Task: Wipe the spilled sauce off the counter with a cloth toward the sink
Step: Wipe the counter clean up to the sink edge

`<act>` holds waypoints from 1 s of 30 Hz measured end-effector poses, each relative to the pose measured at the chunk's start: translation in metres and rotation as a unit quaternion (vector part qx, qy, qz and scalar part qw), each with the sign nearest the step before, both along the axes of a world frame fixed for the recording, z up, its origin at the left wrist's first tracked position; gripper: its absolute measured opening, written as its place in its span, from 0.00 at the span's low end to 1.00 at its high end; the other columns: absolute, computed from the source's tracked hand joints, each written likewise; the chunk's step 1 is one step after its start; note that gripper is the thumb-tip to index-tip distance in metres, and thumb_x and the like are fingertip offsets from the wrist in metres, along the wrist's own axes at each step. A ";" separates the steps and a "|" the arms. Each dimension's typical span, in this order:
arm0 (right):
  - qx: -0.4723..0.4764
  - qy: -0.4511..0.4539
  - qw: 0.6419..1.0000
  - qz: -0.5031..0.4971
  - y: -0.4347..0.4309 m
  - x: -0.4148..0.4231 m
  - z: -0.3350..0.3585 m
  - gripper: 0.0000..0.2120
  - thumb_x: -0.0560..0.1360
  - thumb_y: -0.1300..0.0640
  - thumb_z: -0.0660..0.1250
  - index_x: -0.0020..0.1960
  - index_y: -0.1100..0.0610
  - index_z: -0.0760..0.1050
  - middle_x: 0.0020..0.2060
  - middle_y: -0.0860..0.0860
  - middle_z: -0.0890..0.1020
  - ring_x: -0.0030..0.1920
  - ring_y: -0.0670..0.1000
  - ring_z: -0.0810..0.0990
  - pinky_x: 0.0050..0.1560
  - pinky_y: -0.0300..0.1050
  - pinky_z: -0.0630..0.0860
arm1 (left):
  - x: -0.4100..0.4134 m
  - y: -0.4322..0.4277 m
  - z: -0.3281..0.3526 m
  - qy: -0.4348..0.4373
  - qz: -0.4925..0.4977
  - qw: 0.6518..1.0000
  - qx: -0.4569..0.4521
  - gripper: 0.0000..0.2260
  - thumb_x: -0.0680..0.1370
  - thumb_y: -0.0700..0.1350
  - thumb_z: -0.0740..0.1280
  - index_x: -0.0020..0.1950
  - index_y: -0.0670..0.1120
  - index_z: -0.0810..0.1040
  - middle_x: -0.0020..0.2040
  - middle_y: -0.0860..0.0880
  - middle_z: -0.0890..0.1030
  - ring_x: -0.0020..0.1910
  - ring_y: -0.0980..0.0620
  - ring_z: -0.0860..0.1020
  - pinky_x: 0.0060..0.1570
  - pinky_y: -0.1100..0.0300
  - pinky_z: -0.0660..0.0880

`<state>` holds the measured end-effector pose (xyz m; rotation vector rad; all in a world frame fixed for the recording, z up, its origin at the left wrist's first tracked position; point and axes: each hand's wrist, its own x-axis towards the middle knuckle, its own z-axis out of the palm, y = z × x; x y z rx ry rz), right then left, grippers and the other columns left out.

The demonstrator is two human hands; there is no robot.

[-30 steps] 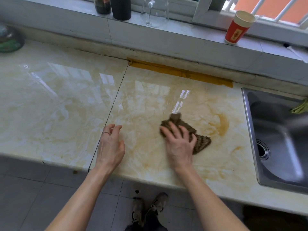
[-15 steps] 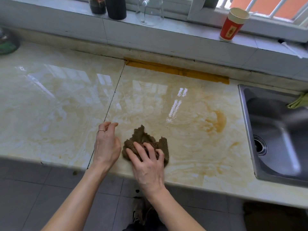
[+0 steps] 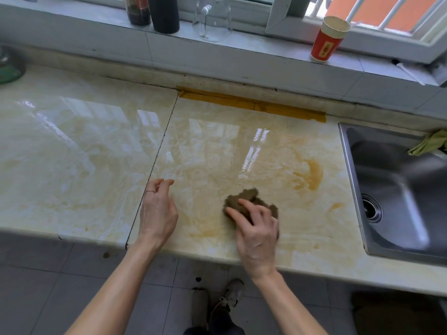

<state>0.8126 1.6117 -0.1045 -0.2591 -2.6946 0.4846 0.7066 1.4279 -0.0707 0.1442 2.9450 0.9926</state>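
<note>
left hand [image 3: 158, 211]: farthest from the sink [image 3: 396, 189], fingers loosely curled, holding nothing; cannot tell whether its heel touches the counter [image 3: 84, 165]. right hand [image 3: 256, 233]: nearer the sink, fingers spread and fairly straight, pressing down on the bunched brown cloth [image 3: 244, 201]. cloth lies on the counter, well short of the sink. darkest sauce [image 3: 313, 174] sits between cloth and sink. judgement: press evenly, sweep sinkward in one stroke, carrying the pool over the rim rather than smearing it.
</note>
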 end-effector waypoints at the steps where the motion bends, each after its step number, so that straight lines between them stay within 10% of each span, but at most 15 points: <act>1: -0.008 0.003 0.999 0.031 -0.011 -0.002 0.001 0.21 0.69 0.62 0.68 0.60 0.47 0.80 0.62 0.50 0.78 0.56 0.55 0.74 0.49 0.50 0.69 | 0.000 -0.002 0.001 0.002 0.001 1.000 -0.001 0.22 0.73 0.29 0.59 0.66 0.39 0.72 0.66 0.40 0.68 0.62 0.41 0.72 0.59 0.54 0.70; 8: -0.176 -0.018 0.970 0.168 -0.012 -0.023 0.026 0.20 0.73 0.58 0.62 0.63 0.47 0.78 0.64 0.50 0.74 0.62 0.52 0.73 0.53 0.55 0.72 | 0.001 -0.012 -0.003 0.006 0.012 1.000 0.002 0.22 0.72 0.28 0.59 0.66 0.39 0.72 0.66 0.39 0.68 0.63 0.41 0.71 0.59 0.55 0.69; 14: -0.007 -0.125 0.944 0.305 -0.035 -0.036 0.005 0.22 0.72 0.51 0.63 0.66 0.44 0.73 0.69 0.50 0.71 0.65 0.56 0.69 0.54 0.56 0.70 | 0.001 -0.009 -0.002 0.013 0.016 1.000 0.009 0.22 0.72 0.28 0.59 0.65 0.39 0.73 0.65 0.39 0.69 0.61 0.41 0.72 0.59 0.57 0.68; 21: 0.043 -0.081 0.968 0.234 0.000 -0.008 -0.017 0.17 0.74 0.47 0.63 0.62 0.41 0.75 0.68 0.42 0.74 0.70 0.56 0.68 0.68 0.67 0.58 | -0.002 0.001 -0.003 0.012 0.006 1.000 0.004 0.22 0.72 0.28 0.60 0.65 0.39 0.73 0.64 0.39 0.69 0.60 0.41 0.73 0.57 0.56 0.70; 30: -0.063 -0.047 0.997 0.000 0.084 0.005 -0.006 0.15 0.69 0.60 0.67 0.54 0.51 0.81 0.57 0.49 0.79 0.57 0.55 0.72 0.52 0.59 0.73 | -0.004 0.032 0.006 0.012 -0.034 0.999 0.010 0.21 0.74 0.30 0.60 0.66 0.39 0.72 0.66 0.40 0.68 0.61 0.43 0.73 0.54 0.60 0.69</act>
